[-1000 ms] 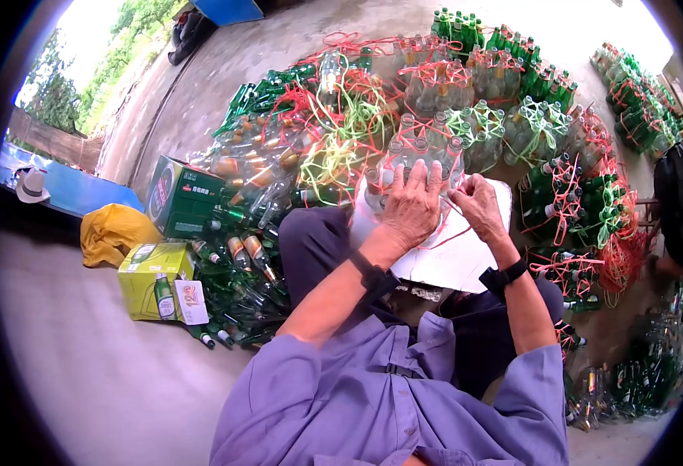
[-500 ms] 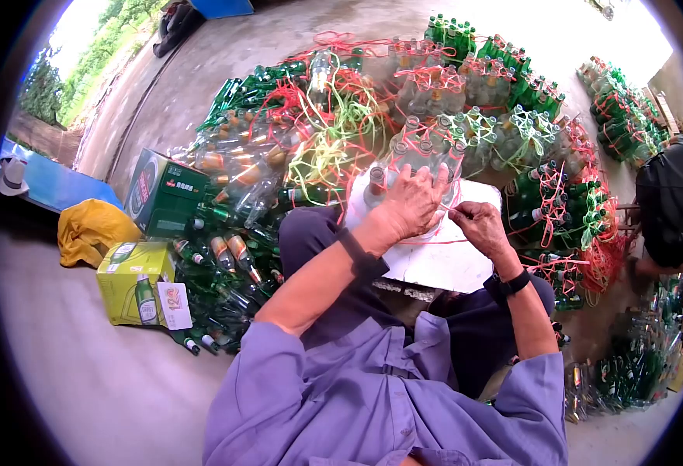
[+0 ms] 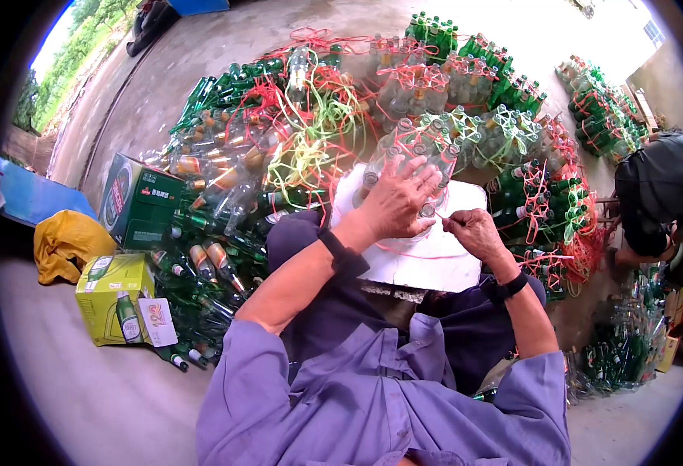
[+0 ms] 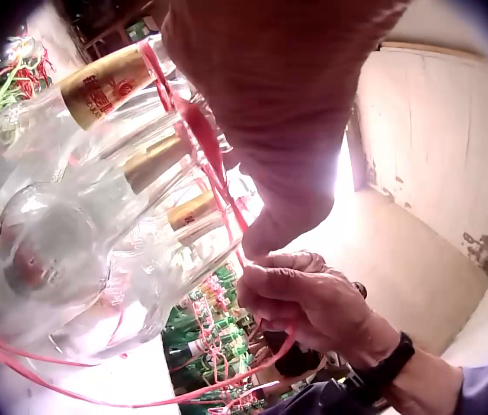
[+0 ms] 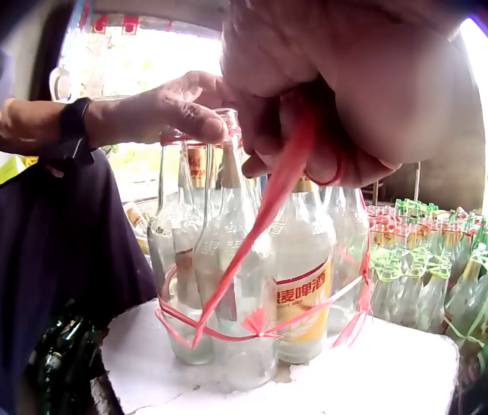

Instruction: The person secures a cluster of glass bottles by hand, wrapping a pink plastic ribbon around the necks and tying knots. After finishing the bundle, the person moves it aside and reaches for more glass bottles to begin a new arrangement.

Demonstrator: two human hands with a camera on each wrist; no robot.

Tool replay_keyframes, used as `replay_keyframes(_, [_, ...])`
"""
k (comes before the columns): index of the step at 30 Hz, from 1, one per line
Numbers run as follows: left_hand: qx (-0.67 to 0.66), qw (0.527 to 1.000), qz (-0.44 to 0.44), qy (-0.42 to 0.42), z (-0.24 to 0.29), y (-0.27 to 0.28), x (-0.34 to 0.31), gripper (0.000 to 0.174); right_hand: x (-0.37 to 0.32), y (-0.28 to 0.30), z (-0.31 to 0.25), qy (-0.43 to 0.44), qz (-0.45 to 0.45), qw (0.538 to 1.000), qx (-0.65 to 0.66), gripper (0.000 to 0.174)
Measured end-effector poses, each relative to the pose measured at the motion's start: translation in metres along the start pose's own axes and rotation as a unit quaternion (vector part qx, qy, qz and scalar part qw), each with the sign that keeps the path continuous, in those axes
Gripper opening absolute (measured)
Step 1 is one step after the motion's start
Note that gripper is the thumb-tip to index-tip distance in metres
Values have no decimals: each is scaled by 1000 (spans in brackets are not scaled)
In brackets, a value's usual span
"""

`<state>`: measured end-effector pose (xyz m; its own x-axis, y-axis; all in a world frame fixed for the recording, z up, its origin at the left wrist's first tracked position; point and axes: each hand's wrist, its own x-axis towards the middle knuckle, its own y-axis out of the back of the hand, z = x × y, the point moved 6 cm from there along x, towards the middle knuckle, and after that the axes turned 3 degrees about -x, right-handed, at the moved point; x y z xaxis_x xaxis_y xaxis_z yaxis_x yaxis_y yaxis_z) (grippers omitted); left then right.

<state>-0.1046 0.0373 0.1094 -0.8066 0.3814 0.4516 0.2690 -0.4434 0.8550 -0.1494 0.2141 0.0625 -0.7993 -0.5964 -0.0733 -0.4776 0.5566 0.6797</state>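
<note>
A bundle of clear glass bottles [image 5: 235, 303] stands upright on a white board [image 3: 427, 268], with red plastic twine [image 5: 253, 233] looped round the bodies and laced about the necks. My left hand [image 3: 398, 200] lies over the bottle tops with its fingers spread, and hides several of the necks. Just right of the bundle, my right hand [image 3: 477, 233] pinches the twine between curled fingers and thumb. In the right wrist view the strand runs from that hand down to the band round the bodies. The left wrist view shows both hands [image 4: 300, 298] close together at the necks.
Tied bundles of clear bottles [image 3: 419, 89] and green bottles [image 3: 539, 198] stand beyond and to the right. Loose bottles [image 3: 209, 264] and heaped green and red twine [image 3: 318, 136] lie on the left, near a green carton [image 3: 143, 202] and a yellow-green carton [image 3: 116, 299].
The head view has turned, so the surroundings shift left in it. My left fingers have spread wider over the bottle tops. My right hand keeps its pinch beside the bundle.
</note>
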Motion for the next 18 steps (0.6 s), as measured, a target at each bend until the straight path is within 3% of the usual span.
replay_keyframes(1, [45, 997, 53, -38, 7, 8, 0, 88, -1, 0, 0, -9, -8, 1000, -25, 19])
replay_keyframes(5, [60, 995, 65, -38, 8, 9, -2, 86, -3, 2, 0, 7, 27, 997, -78, 17])
replay_keyframes(7, [-116, 991, 7, 73, -12, -6, -3, 85, 1, 8, 1, 18, 43, 994, -94, 17])
replay_keyframes(9, [-83, 995, 9, 50, -9, -9, -4, 85, 7, 16, 3, 32, 66, 992, -106, 16])
replay_keyframes(12, [-63, 997, 17, 35, -6, -8, -3, 87, 17, 29, -11, 106, 126, 960, -225, 20])
replay_keyframes(14, [-77, 996, 20, 47, -8, -7, -3, 88, 20, 40, -28, 174, 169, 945, -221, 25])
replay_keyframes(18, [-81, 995, 2, 54, -10, -9, -2, 96, 21, 48, -65, 305, 148, 891, -303, 14])
